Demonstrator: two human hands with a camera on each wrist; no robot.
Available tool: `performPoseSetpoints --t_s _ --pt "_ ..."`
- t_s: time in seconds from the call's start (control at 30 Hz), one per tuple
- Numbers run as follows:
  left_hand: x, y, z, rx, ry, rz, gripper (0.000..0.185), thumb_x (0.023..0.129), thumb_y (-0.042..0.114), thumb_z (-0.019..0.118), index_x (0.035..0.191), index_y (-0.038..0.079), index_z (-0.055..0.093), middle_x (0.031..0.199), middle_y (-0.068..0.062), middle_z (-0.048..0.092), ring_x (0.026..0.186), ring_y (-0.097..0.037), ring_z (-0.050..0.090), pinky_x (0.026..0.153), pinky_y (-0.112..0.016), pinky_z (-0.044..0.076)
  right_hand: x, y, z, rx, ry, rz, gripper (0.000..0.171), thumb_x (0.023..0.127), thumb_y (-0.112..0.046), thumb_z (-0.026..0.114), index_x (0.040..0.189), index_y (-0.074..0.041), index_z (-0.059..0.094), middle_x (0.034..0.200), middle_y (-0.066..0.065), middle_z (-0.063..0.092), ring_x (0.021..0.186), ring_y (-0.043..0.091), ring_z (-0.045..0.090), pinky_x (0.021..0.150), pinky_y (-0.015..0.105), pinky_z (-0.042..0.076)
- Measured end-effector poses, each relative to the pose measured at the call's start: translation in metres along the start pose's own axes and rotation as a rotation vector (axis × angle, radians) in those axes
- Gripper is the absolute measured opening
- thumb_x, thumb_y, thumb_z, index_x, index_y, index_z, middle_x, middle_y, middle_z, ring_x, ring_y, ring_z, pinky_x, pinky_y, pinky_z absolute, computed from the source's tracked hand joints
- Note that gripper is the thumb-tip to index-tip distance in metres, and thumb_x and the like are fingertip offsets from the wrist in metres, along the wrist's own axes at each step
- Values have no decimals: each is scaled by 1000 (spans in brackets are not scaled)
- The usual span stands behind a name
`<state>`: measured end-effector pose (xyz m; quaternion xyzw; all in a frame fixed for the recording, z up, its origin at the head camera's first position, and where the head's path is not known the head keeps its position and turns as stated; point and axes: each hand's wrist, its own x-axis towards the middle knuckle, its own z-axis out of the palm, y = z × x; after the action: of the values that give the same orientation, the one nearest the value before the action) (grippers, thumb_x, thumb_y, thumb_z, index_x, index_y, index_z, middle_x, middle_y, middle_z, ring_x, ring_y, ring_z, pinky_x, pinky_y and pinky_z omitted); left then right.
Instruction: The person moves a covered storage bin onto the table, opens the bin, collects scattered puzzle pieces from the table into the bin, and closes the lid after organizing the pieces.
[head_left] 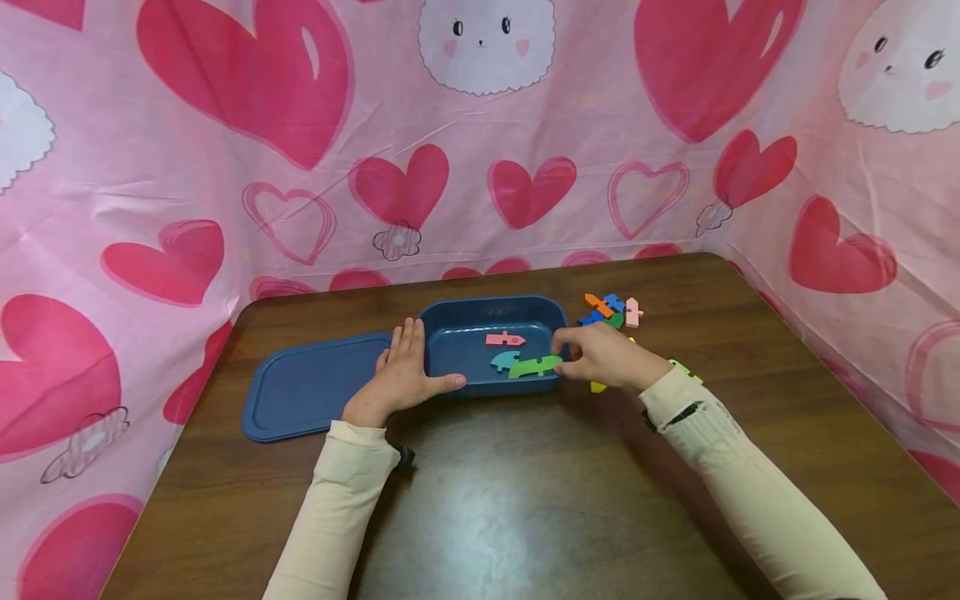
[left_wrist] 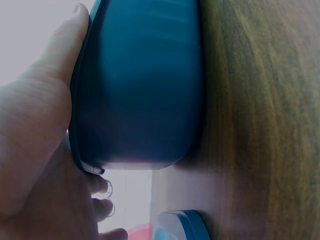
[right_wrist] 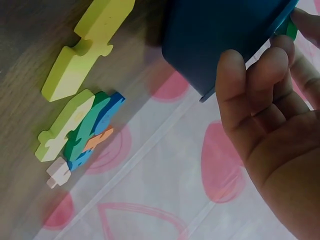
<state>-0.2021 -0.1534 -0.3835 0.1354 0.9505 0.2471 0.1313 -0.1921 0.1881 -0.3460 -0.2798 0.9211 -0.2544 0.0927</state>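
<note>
Green piece (head_left: 527, 368) is inside the blue box (head_left: 459, 354), low along the near wall, long axis running left to right, roughly parallel to the bench's (head_left: 480, 483) near edge, right end tipped a bit toward the far edge. That right end meets the fingertips of the right hand (head_left: 606, 354); right is clearly the nearer of the two hands, reaching over the box's right rim. Thumb and finger look closed in a pinch on that end, other fingers curled; right wrist view shows only a sliver of green between them. Likely the key relation: piece's right end against fingertips and rim.

Left hand (head_left: 399, 377) at the box's opposite end, fingers straight along the left wall, thumb out over the near left corner; pressing on the box, no piece in it.

Box stands upright, no cover on. Also inside: pink piece (head_left: 504, 339) near the middle, teal piece (head_left: 506, 360) just beside the green one's left end. Lid (head_left: 315, 387) flat on the bench, left of the box, toward the left edge.

Outside, right of the box toward the bench's far right corner: orange piece (head_left: 598, 305), blue pieces (head_left: 594, 317), dark green piece (head_left: 616, 320), pale pink piece (head_left: 633, 313). Yellow piece (head_left: 597, 387) partly hidden under the right hand.
</note>
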Motion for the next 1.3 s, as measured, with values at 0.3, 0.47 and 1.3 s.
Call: performPoseSetpoints --t_s 0.3,0.47,1.3 --pt "-1 0 -1 2 1 -13 132 79 76 66 161 5 -9 168 -16 -11 152 -37 -13 117 -64 2 1 -3 0 64 -34 50 38 94 -15 73 131 -7 67 84 4 63 53 16 50 48 28 42" --pt "-5 -4 -2 11 17 -21 133 78 76 66 160 3 -9 167 -17 -12 151 -40 -13 116 -66 1 -1 1 1 66 30 25 36 95 -12 72 130 -6 66 73 3 57 49 15 47 48 28 40" --pt "-4 2 5 -2 6 9 132 78 77 64 160 2 -8 167 -19 -11 151 -40 -14 115 -67 1 -55 74 2 -120 13 196 25 92 -6 70 116 2 71 108 13 72 93 28 65 91 53 52"
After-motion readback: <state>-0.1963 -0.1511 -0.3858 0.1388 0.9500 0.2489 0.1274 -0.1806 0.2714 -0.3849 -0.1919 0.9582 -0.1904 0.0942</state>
